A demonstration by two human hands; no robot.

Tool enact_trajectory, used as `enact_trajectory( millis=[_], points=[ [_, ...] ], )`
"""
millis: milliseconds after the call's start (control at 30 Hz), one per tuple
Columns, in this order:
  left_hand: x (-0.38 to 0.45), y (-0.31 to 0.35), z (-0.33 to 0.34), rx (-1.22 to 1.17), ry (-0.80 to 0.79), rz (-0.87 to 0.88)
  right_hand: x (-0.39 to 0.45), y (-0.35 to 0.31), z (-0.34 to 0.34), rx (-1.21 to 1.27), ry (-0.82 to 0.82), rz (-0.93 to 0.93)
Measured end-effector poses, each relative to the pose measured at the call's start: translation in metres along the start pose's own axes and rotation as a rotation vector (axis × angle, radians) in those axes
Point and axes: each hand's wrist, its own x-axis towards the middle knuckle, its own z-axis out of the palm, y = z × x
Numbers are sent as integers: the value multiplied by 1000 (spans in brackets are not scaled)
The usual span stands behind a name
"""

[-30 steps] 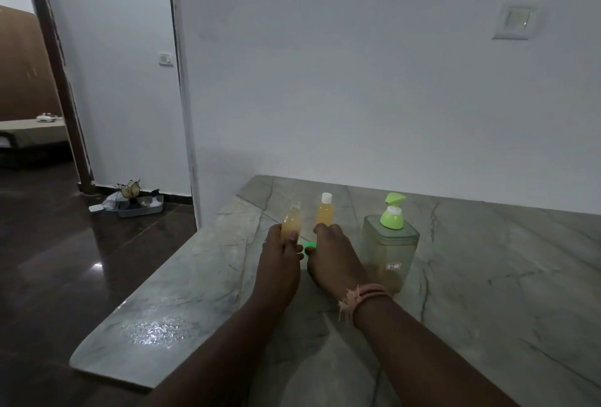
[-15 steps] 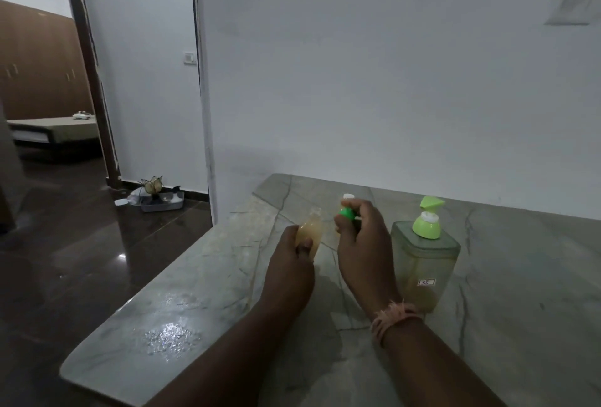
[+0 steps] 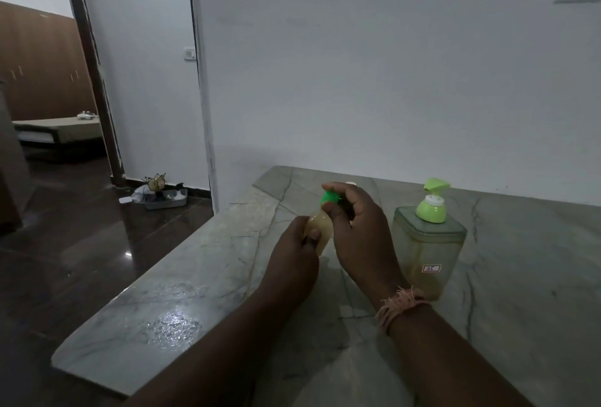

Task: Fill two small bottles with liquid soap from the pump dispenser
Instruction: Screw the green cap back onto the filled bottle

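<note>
Head view: a grey-green marble counter (image 3: pixel 201 280) with dark veins runs from the white wall (image 3: pixel 357 65) toward the camera. Its left edge falls away to a dark, glossy floor (image 3: pixel 81 260), and its near left corner is rounded. A wet, glistening patch (image 3: pixel 169 325) lies on the stone near that corner. To the right of the pump dispenser the slab stretches bare and wide; to the left of the hands a broad strip of stone reaches the edge.

The left hand (image 3: pixel 292 260) grips a small bottle (image 3: pixel 320 231), fingers curled round its lower body, thumb across the front. The bottle is translucent, rounded, and holds pale amber liquid. It is held just above the counter, roughly upright. The right hand (image 3: pixel 357 228) pinches a bright green cap (image 3: pixel 329 197) at the bottle's neck, thumb and fingers curled round it. A frayed pink thread band (image 3: pixel 398 304) circles the right wrist.

Behind the right hand, only the white top of a second bottle (image 3: pixel 350 183) shows; the rest is hidden.

The pump dispenser (image 3: pixel 429 250) stands on the counter just right of the right hand, apart from it. Its body is a clear, squarish, soft-cornered container with a low level of yellowish liquid, a small white label low on its front, and a light green dome and nozzle.

Left of the wall's corner, an open doorway (image 3: pixel 97 81) shows a low bed (image 3: pixel 61 130), and a small tray of clutter (image 3: pixel 162 195) sits on the floor.
</note>
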Motion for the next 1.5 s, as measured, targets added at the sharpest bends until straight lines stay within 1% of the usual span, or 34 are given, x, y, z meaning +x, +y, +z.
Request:
enact_trajectory(
  millis=[200, 333, 433, 533, 633, 700, 767, 800, 900, 967, 1067, 1133, 1200, 1367, 1433, 1500],
  points=[
    [-4, 0, 1, 2, -32, 30, -2, 0, 2, 26, 14, 121],
    [-4, 2, 1, -71, -20, 0, -10, -1, 6, -18, -5, 158],
    [-3, 2, -1, -86, -4, 16, -11, -1, 6, -13, 78, 142],
    [-4, 2, -1, -107, -15, 21, -9, 0, 3, 55, 115, 204],
    [-5, 3, 0, -156, -54, 31, -8, -3, 2, 158, 36, 280],
    [-5, 2, 1, -170, -82, 40, -7, -5, 2, 224, -62, 281],
    [-5, 2, 1, -165, -89, 39, -7, -5, 2, 288, -100, 270],
    [-5, 1, 1, -170, -87, 37, -7, -5, 2, 301, -81, 265],
    [-4, -1, 1, -150, -73, 59, -8, -4, 2, 263, 45, 265],
    [-4, -2, 2, -124, -73, 75, -8, -4, 1, 253, 76, 286],
    [-4, 0, 3, -228, -123, 35, -6, -4, 0, 328, -21, 349],
    [-4, 1, 1, -300, -170, 17, -7, -5, 0, 345, -95, 337],
    [-5, 2, 0, -318, -193, 28, -8, -7, 0, 351, -131, 312],
    [-8, 3, -1, -250, -172, 32, -8, -8, -4, 390, -152, 306],
    [-8, 1, -1, -157, -123, 79, -9, -7, -2, 366, -134, 317],
    [-7, -2, -3, -11, -34, 170, -8, -6, 2, 292, -70, 330]
  ],
)
